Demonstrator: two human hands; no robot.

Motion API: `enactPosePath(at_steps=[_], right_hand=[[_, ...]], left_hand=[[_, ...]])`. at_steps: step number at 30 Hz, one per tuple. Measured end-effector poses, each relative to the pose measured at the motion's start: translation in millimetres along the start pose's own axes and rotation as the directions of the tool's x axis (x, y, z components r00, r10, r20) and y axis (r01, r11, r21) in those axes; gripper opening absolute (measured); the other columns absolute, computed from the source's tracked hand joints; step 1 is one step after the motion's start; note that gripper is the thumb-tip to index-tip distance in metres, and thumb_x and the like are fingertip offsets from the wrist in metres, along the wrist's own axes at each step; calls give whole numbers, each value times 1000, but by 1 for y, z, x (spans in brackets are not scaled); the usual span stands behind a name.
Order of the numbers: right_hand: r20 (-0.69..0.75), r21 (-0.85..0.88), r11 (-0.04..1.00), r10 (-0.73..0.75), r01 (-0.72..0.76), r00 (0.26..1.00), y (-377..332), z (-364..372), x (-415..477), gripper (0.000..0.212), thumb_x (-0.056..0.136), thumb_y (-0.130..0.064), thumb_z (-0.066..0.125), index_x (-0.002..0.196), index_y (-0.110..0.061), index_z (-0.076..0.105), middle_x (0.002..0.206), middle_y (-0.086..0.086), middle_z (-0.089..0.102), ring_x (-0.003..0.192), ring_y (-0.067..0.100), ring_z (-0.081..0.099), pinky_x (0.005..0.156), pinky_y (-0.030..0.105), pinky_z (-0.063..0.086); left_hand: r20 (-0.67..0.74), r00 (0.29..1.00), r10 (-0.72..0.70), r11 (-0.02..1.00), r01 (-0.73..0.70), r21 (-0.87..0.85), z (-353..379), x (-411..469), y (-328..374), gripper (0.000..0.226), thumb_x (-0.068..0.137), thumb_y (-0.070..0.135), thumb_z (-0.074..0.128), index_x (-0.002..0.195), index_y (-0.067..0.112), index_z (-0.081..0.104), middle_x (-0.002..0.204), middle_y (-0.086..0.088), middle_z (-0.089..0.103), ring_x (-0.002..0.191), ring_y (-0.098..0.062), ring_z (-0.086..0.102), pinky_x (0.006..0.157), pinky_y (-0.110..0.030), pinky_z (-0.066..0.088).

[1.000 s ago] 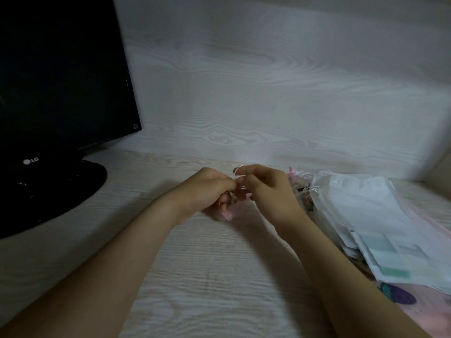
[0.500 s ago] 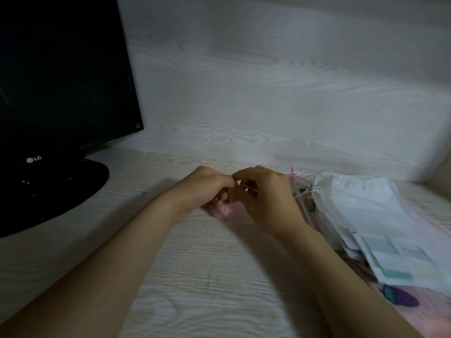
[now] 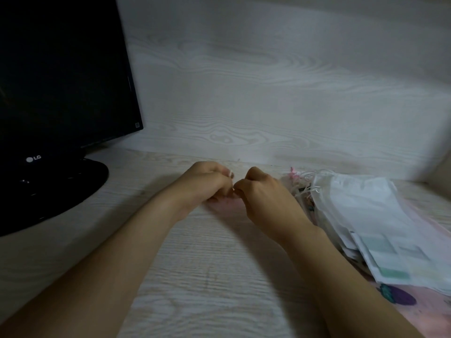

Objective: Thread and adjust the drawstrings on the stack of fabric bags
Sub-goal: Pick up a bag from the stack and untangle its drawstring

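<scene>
both your forearms come in from the near edge of the desk [image 3: 219,276], angling toward each other and meeting around its middle. your left hand [image 3: 207,182] is knuckles-up and low over the desk, fingers curled under, gripping the bunched end of a small pink bag [image 3: 228,203]. your right hand [image 3: 264,193] sits just beside it, back of the hand toward you, wrist bent a little, thumb and forefinger pinched on a thin pale drawstring [image 3: 233,189] right at the gap. the knuckles of the two hands nearly touch, and most of the fingertips are tucked out of sight.
</scene>
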State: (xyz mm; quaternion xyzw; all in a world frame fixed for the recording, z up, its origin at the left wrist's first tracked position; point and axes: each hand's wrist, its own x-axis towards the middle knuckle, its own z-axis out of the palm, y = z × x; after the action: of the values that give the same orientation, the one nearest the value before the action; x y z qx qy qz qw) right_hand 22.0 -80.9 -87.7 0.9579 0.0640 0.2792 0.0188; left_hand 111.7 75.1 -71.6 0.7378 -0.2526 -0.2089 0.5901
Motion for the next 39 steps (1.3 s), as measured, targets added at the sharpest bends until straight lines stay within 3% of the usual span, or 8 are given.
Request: enactPosePath(at_steps=[4, 10, 14, 19, 24, 28, 34, 39], right_hand=[[3, 257, 955, 156, -152, 988, -4, 2, 2, 33, 95, -33, 49, 101, -18, 78, 92, 4, 66, 80, 23, 61, 70, 40, 51], [56, 594, 728, 385, -341, 921, -10, 2, 1, 18, 99, -17, 65, 87, -18, 79, 55, -18, 62, 53, 2, 60, 60, 25, 48], [170, 773, 486, 461, -408, 871, -13, -3, 2, 20, 102, -16, 64, 89, -15, 78, 51, -13, 56, 51, 7, 55, 49, 34, 56], [234, 833, 347, 487, -432, 842, -16, -9, 1, 24, 103, -15, 62, 86, -15, 78, 64, 8, 53, 60, 16, 51, 51, 26, 52], [235, 824, 347, 509, -447, 828, -14, -10, 1, 23, 104, -18, 62, 89, -6, 77, 61, -2, 57, 56, 11, 54, 51, 28, 54], [231, 812, 364, 517, -456, 824, -13, -11, 1, 26, 106, -14, 58, 89, -8, 77, 52, -19, 59, 53, -1, 54, 51, 25, 53], [188, 805, 375, 573, -459, 798, -11, -8, 1, 21, 104, -17, 62, 94, -7, 78, 56, -16, 61, 53, -2, 57, 50, 28, 57], [169, 793, 407, 569, -454, 805, -10, -5, 2, 19, 103, -18, 65, 94, -8, 78, 52, -20, 60, 50, 0, 56, 48, 28, 55]], left_hand=[[-162, 974, 160, 971, -126, 202, -2, 3, -7, 30, 71, 9, 81, 94, 21, 65, 94, -7, 76, 80, -15, 70, 75, -38, 59], [-270, 880, 391, 874, -263, 408, -2, 2, -10, 27, 80, -1, 82, 73, 23, 70, 71, 6, 75, 68, -4, 73, 69, -26, 60], [-254, 839, 481, 825, -336, 454, -2, 3, -11, 27, 82, 4, 85, 70, 25, 75, 76, 9, 76, 71, -10, 75, 77, -37, 63], [-216, 862, 459, 832, -331, 445, -1, 5, -12, 20, 88, 9, 82, 83, 28, 82, 73, 10, 77, 67, -7, 74, 72, -22, 58], [-112, 894, 434, 830, -349, 435, 1, 4, -13, 28, 87, 13, 84, 108, 31, 82, 99, 16, 78, 76, -3, 74, 73, -15, 54], [-117, 886, 448, 838, -371, 399, 3, 3, -13, 19, 83, 21, 90, 100, 26, 83, 97, 18, 78, 75, -5, 74, 71, -17, 54], [-163, 868, 469, 820, -360, 446, 0, 3, -10, 9, 90, 23, 83, 86, 30, 81, 87, 18, 77, 76, -2, 71, 69, -12, 51], [-167, 971, 171, 971, -137, 195, 3, 5, -3, 23, 94, 27, 56, 75, 14, 60, 82, 5, 67, 82, -16, 62, 75, -32, 45]])
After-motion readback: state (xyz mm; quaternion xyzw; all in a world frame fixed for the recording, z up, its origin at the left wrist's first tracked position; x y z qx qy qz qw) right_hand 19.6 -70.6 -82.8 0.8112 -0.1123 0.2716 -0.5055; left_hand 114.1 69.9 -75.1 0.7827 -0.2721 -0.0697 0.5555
